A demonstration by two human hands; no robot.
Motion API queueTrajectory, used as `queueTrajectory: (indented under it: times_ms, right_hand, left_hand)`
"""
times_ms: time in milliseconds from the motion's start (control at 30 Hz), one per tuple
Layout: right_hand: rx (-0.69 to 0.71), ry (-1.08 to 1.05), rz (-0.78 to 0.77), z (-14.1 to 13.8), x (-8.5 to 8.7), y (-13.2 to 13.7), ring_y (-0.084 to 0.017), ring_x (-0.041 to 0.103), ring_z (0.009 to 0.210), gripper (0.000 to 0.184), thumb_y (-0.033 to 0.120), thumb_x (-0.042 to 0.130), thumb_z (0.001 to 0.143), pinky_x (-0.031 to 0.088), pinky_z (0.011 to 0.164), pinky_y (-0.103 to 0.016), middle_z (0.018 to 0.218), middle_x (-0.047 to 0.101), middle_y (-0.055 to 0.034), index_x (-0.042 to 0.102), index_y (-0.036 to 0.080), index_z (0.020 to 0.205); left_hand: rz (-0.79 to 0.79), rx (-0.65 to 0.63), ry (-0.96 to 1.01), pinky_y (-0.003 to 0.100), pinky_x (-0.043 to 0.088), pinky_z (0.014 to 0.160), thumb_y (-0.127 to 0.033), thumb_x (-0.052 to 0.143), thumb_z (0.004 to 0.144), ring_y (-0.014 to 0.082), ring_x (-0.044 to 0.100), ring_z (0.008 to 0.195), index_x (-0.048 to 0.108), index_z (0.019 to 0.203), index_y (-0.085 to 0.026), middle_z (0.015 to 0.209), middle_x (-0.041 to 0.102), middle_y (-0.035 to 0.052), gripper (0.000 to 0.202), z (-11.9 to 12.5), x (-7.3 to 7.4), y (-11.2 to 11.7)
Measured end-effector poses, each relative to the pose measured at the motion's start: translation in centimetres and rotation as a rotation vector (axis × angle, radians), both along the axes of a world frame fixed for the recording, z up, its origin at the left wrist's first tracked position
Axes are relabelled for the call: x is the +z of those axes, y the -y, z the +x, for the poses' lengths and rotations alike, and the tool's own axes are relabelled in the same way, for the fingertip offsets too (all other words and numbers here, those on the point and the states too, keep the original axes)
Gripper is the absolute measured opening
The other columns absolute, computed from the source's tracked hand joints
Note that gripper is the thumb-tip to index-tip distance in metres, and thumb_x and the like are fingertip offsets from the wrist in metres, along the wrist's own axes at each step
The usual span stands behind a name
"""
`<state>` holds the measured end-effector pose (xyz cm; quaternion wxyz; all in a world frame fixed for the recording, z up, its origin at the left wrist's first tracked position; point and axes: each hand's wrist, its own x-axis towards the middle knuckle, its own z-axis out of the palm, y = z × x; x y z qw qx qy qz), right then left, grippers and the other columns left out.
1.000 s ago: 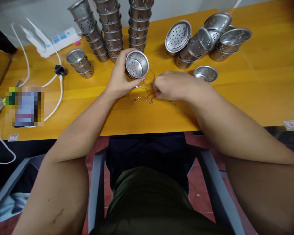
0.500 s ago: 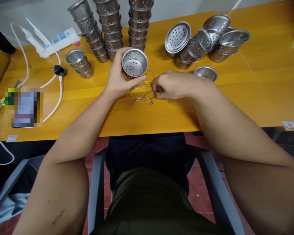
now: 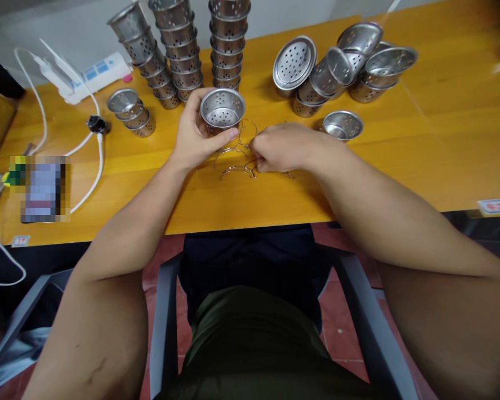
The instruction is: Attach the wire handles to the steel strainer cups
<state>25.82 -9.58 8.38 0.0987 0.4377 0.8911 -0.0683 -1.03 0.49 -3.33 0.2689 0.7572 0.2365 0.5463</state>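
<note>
My left hand (image 3: 195, 133) grips a perforated metal cup (image 3: 223, 108) by its side, with the thumb at the front and the cup's mouth facing up toward me. My right hand (image 3: 277, 147) is closed, knuckles up, over several thin curved wire pieces (image 3: 238, 169) that lie on the table in front of the cup. What its fingers pinch, if anything, is hidden beneath the hand. Another perforated cup (image 3: 342, 126) stands just beyond my right wrist, partly covered by the forearm.
Tall stacks of perforated cups (image 3: 182, 53) stand at the back, with a short leaning stack (image 3: 132, 114) to their left. Several cups lie jumbled (image 3: 329, 75) at the back right. A power strip (image 3: 95, 78), white cables and a blurred-out phone (image 3: 44, 189) occupy the left side.
The whole scene has shifted slightly left as the camera turned. My left hand still holds the cup, and my right hand stays closed low over the wire pieces.
</note>
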Motion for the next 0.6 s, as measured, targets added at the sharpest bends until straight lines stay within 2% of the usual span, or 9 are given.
queueTrajectory:
  times_ms: [100,200,300,400,500,600]
  right_hand:
    - [-0.042,0.077,0.007,0.3,-0.8,-0.4,-0.041,0.088,0.11,0.023,0.025,0.089,0.108,0.058,0.086,-0.044,0.123,0.095,-0.0176,0.099,0.02,0.128]
    - [-0.026,0.019,-0.009,0.9,-1.3,-0.7,-0.037,0.084,0.104,0.018,0.029,0.085,0.112,0.054,0.085,-0.044,0.119,0.093,-0.0153,0.097,0.022,0.124]
    - [-0.019,-0.145,-0.043,2.0,-1.0,-1.1,-0.033,0.077,0.097,0.015,0.028,0.077,0.114,0.051,0.086,-0.043,0.107,0.087,-0.0108,0.091,0.023,0.117]
    - [-0.06,-0.354,-0.108,3.1,-0.1,-1.2,-0.028,0.064,0.089,0.018,0.021,0.065,0.116,0.048,0.086,-0.042,0.097,0.078,-0.0075,0.08,0.024,0.106]
    - [-0.142,-0.532,-0.13,3.7,0.5,-1.0,-0.026,0.058,0.091,0.021,0.022,0.06,0.118,0.049,0.088,-0.042,0.098,0.076,-0.0076,0.071,0.026,0.101]
    - [-0.226,-0.654,-0.089,4.1,0.7,-0.9,-0.026,0.062,0.094,0.011,0.025,0.065,0.117,0.052,0.091,-0.041,0.106,0.08,-0.01,0.072,0.026,0.108]
  left_hand:
    - [0.051,-0.048,0.063,0.078,0.075,0.118,-0.105,0.107,0.087,0.0398,0.082,0.137,0.07,0.16,-0.055,0.153,0.086,0.0002,0.096,-0.2,-0.9,-0.6]
    - [0.029,-0.015,-0.013,0.077,0.074,0.122,-0.108,0.105,0.08,0.0464,0.084,0.145,0.066,0.164,-0.052,0.16,0.084,0.0071,0.108,-0.5,-0.9,-0.6]
    - [0.01,0.003,-0.063,0.076,0.073,0.125,-0.107,0.099,0.085,0.0482,0.083,0.152,0.063,0.167,-0.054,0.165,0.083,0.0083,0.104,-0.6,-0.4,-0.2]
    - [0.0,0.008,-0.029,0.076,0.074,0.126,-0.105,0.105,0.081,0.0486,0.084,0.148,0.067,0.163,-0.054,0.161,0.084,0.0083,0.103,-0.6,0.1,0.0]
    - [-0.049,0.05,-0.03,0.076,0.074,0.127,-0.106,0.109,0.077,0.0485,0.085,0.146,0.071,0.156,-0.05,0.157,0.087,0.0091,0.104,-0.5,0.3,0.1]
    - [-0.053,0.056,-0.034,0.075,0.074,0.127,-0.107,0.111,0.075,0.0482,0.086,0.144,0.07,0.156,-0.046,0.157,0.087,0.0107,0.109,-0.4,0.0,-0.1]
